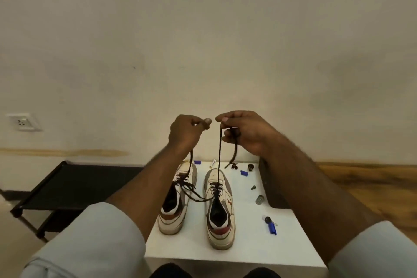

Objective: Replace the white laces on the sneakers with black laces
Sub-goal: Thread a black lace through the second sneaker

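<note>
Two off-white sneakers stand side by side on a white table (pixel 259 248), toes away from me: the left sneaker (pixel 177 198) and the right sneaker (pixel 220 207). A black lace (pixel 218 153) runs through the right sneaker's lower eyelets. Both my hands are raised above the shoes. My right hand (pixel 244 132) pinches one end of the lace, which rises taut from the right shoe; its tip dangles below the hand. My left hand (pixel 186 131) grips the other end, which runs down past the wrist, across the left sneaker and over to the right sneaker.
Small items lie on the table's right side: blue caps (pixel 243 173), a screw (pixel 253 187), a metal cylinder (pixel 260 199), keys with a blue tag (pixel 270 225). A black low rack (pixel 67 187) stands on the floor at left. A wall socket (pixel 22 122) is at far left.
</note>
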`<state>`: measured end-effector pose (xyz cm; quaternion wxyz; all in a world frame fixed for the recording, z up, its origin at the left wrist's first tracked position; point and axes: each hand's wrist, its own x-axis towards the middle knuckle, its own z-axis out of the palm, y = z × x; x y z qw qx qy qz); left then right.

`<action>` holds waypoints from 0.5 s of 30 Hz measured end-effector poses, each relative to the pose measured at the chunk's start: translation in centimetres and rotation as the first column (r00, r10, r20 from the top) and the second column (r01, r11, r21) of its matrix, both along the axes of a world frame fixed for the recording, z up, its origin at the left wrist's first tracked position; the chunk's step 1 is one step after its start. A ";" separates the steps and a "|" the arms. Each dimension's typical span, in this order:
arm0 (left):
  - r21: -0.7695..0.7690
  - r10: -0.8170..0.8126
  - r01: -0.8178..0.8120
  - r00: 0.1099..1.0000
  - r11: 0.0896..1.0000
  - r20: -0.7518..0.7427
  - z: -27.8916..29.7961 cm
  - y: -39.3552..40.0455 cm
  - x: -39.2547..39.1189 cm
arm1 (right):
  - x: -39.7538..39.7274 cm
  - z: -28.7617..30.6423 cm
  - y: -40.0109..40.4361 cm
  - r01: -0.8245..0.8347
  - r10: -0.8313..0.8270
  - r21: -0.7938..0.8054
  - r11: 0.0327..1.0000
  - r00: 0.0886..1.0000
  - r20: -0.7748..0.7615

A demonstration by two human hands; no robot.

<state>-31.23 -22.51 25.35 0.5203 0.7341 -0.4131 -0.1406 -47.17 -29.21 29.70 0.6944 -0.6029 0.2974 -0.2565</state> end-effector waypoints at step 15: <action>-0.147 -0.242 0.265 0.958 0.953 0.153 11.8 2.4 -1.5 | -0.9 5.7 1.9 -0.014 0.024 -0.041 0.999 0.965 0.262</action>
